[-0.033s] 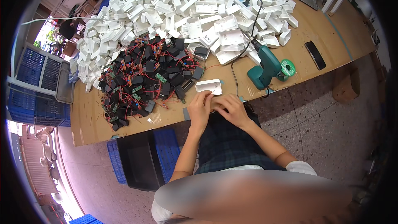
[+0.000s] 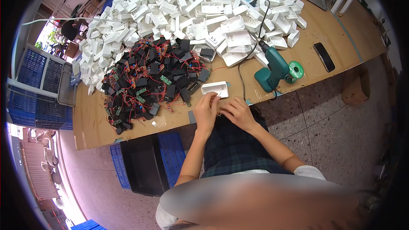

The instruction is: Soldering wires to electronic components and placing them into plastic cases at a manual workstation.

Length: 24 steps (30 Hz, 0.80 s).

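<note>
At the front edge of the table, my left hand [image 2: 206,110] has its fingers curled in a pinch beside a small white plastic case [image 2: 216,88]. A thin pale tip shows at its fingers, too small to name. Close by on the right, my right hand [image 2: 239,111] is bent with fingertips pressed together, facing the left hand. Whatever it holds, if anything, is hidden. The open white case lies just beyond both hands, its hollow side showing. To the left spreads a heap of black modules [image 2: 170,74] with red wires and small green circuit boards.
A large pile of white plastic cases [image 2: 157,8] covers the far table. On the right are a green electric tool [image 2: 275,68] with a black cord, a green spool [image 2: 295,69] and a black phone [image 2: 324,57]. A black bin [image 2: 142,166] stands below the table's front edge.
Both hands stay almost in place; the fingers of my right hand have shifted very slightly. The case and the heaps look unmoved.
</note>
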Each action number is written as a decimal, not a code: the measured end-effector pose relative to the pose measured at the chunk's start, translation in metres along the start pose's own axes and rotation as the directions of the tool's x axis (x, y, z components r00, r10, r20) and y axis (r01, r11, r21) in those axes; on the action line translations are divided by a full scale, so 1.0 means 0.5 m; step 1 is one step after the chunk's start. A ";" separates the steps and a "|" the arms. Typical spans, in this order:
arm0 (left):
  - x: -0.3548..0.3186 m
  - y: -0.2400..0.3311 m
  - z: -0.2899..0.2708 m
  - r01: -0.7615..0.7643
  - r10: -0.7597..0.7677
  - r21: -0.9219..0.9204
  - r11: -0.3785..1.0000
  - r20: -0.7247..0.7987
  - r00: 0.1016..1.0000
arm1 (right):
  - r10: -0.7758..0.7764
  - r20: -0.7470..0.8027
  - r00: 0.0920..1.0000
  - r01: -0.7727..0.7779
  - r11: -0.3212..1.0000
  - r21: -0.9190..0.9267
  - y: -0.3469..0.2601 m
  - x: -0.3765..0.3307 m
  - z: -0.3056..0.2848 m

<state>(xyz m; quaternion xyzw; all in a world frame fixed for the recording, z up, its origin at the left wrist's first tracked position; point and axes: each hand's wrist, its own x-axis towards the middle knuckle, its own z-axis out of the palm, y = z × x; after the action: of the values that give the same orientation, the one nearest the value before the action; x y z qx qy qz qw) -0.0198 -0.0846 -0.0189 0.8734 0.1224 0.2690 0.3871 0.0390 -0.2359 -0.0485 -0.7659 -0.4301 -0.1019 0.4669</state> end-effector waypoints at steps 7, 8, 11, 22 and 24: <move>0.014 0.022 0.017 0.062 -0.056 0.086 0.994 -0.070 0.996 | -0.105 0.092 0.990 0.111 0.991 -0.068 -0.001 -0.007 0.010; 0.015 0.027 0.027 0.051 -0.040 0.132 0.990 -0.083 0.996 | -0.078 0.063 0.995 0.084 0.991 -0.103 -0.004 -0.004 0.014; 0.004 0.019 0.062 -0.009 0.027 0.109 0.994 -0.164 0.986 | 0.009 -0.046 0.999 -0.010 1.000 -0.015 -0.002 0.001 0.049; -0.006 -0.066 0.006 -0.217 0.257 0.306 0.927 -0.100 0.961 | 0.127 -0.758 0.640 -0.713 0.465 -0.524 0.448 -0.027 -0.607; 0.007 -0.052 0.001 -0.279 0.325 0.313 0.908 -0.107 0.939 | 0.255 -0.730 0.634 -0.767 0.326 -0.552 0.554 -0.030 -0.672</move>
<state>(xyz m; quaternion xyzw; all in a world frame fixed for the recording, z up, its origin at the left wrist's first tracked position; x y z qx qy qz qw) -0.0166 -0.0660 -0.0369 0.9055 0.0540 0.3725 0.1959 0.3214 -0.5681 -0.0481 -0.9265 0.0984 -0.3336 0.1440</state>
